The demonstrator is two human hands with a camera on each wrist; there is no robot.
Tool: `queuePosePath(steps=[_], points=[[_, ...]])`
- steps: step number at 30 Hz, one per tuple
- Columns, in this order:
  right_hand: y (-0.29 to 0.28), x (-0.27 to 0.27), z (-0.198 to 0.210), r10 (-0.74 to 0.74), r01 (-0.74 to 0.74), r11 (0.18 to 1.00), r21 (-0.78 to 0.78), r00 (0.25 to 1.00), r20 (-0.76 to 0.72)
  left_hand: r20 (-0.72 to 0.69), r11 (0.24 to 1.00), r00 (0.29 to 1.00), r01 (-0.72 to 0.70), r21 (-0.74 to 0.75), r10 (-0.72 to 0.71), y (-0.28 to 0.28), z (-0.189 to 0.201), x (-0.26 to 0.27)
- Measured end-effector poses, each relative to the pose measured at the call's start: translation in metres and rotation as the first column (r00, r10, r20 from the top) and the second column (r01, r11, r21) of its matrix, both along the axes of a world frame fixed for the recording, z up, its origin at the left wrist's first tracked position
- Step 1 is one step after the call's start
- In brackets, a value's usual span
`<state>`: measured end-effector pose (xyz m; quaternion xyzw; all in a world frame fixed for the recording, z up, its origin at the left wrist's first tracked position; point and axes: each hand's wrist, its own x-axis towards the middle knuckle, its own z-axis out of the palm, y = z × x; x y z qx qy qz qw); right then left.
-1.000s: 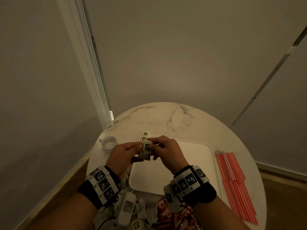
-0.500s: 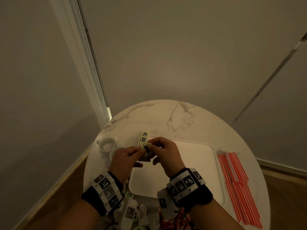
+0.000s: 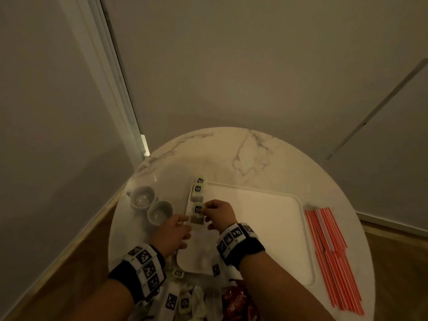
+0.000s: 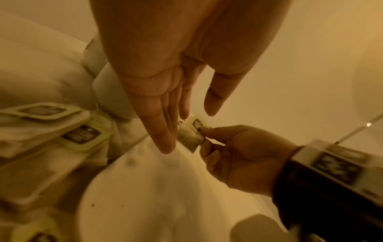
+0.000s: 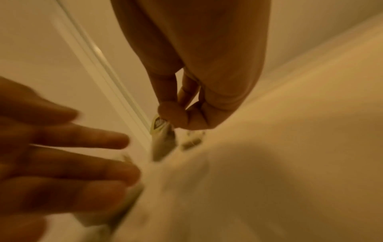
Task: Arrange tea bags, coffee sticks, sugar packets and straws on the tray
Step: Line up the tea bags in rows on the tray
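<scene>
Two hands held this tea bag a second ago, up over the tray's left edge; now only my right hand has it, thumb and forefinger pinched on the paper tag while the sachet hangs below, low over the tray near its left rim; my left hand has let go and drawn back beside it, fingers straight and a little apart, holding nothing, which the left wrist view confirms; I read that as the handover finished and the bag about to be laid down; it should land just nearer to me than the two placed tea bags that lie in a line along the far left rim, one tag poking past the corner; whether the hanging sachet already touches the tray floor I cannot tell; the rest of the tray is bare white, so most of the task is still ahead; the two cups to the left of the tray look empty; loose tea bags and a red packet are heaped at the near edge of the table, off the tray; the red-and-white straws lie in a sheaf on the table just right of the tray, untouched.
</scene>
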<state>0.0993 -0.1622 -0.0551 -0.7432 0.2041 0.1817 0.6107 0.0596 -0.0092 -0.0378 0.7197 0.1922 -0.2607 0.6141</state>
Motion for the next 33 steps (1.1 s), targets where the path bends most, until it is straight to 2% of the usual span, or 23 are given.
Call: queuePosePath(steps=[3,6,10,14,18,24,29,33], points=[[0.003,0.019,-0.02,-0.013,0.011,0.998,-0.061,1.0,-0.029,-0.019,0.998,0.998,0.064,0.022,-0.064,0.001,-0.007,0.001],[0.007,0.033,-0.028,-0.031,0.032,0.993,-0.11,0.999,0.004,0.003,0.97,0.977,0.212,0.12,-0.214,-0.001,-0.004,0.005],[0.011,0.044,-0.033,-0.03,0.046,0.975,-0.219,0.997,0.075,0.054,0.882,0.912,0.377,0.283,-0.407,-0.007,-0.004,0.015],[0.011,0.048,-0.038,-0.022,0.058,0.939,-0.338,0.994,0.11,0.094,0.791,0.841,0.456,0.408,-0.533,-0.016,-0.004,0.025],[0.006,0.042,-0.041,-0.09,0.128,0.924,-0.361,0.989,0.12,0.113,0.766,0.82,0.463,0.446,-0.562,-0.022,-0.012,0.029],[0.007,0.035,-0.043,0.014,0.007,0.902,-0.432,0.999,0.046,0.132,0.737,0.788,0.483,0.473,-0.602,-0.023,-0.024,0.033],[0.012,0.034,-0.042,0.085,-0.058,0.881,-0.47,0.996,0.037,0.136,0.755,0.801,0.474,0.452,-0.584,-0.022,-0.031,0.035],[0.014,0.034,-0.042,0.074,-0.038,0.879,-0.476,0.996,0.057,0.19,0.782,0.796,0.465,0.414,-0.574,-0.023,-0.03,0.035]])
